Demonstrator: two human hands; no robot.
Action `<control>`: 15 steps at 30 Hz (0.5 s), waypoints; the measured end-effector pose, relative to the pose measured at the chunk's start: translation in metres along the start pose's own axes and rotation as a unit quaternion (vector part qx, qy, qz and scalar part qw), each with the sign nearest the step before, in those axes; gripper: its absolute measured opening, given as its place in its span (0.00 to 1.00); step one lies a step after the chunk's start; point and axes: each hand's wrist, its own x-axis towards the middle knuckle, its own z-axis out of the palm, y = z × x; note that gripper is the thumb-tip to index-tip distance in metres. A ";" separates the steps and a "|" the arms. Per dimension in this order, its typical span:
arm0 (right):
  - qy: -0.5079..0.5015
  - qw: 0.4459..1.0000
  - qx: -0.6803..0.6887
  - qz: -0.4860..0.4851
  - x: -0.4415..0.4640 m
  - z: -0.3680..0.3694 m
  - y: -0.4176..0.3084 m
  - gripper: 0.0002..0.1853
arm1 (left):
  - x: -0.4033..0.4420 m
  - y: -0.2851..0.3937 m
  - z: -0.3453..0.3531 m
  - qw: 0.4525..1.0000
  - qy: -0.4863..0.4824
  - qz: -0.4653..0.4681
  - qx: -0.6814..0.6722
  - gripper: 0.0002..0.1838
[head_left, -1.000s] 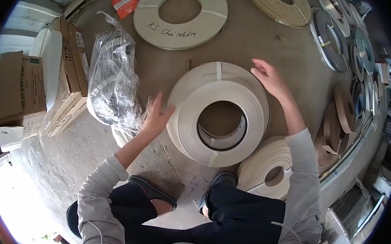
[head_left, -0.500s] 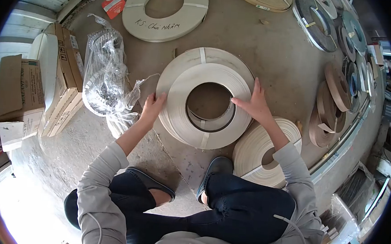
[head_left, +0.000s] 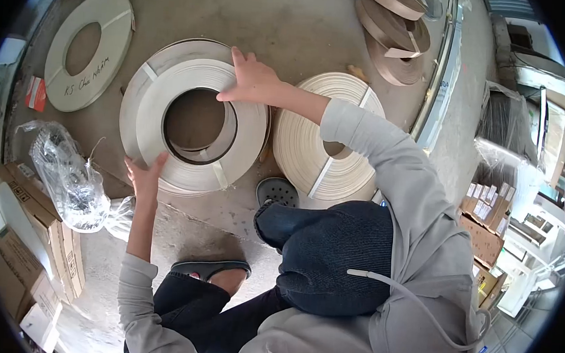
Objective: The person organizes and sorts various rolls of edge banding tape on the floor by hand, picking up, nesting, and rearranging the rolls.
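A white roll of edge banding (head_left: 243, 138) lies flat and slightly offset on a wider off-white roll (head_left: 133, 106) on the floor. My right hand (head_left: 253, 81) spans the top roll's band at the upper right, thumb at the inner hole and fingers over the outer side. At the lower left, my left hand (head_left: 145, 178) has its thumb on the top face and its fingers at the outer edge. Beside them, to the right, lies a cream strapped roll (head_left: 299, 122), partly under my right forearm.
Further left are a roll with handwriting (head_left: 105, 68), a plastic-wrapped bundle (head_left: 69, 176) and cardboard boxes (head_left: 37, 213). Brown rolls (head_left: 391, 37) stand near a floor rail (head_left: 434, 82). My clog (head_left: 278, 192) is close below the stack.
My view has turned, so the stack appears further left and rotated. Both hands stay at the top roll; the left hand's thumb and fingers look more spread.
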 end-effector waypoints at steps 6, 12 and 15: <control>-0.012 0.999 0.007 -0.030 0.004 -0.005 0.007 0.53 | 0.009 -0.018 -0.002 1.000 0.004 0.002 -0.026 0.59; 0.016 0.996 0.087 0.005 0.028 -0.005 0.025 0.40 | 0.002 -0.013 -0.010 0.989 -0.024 -0.002 -0.145 0.52; 0.037 0.993 0.113 0.013 0.031 -0.002 0.028 0.38 | -0.001 0.000 -0.012 0.976 -0.036 -0.020 -0.215 0.50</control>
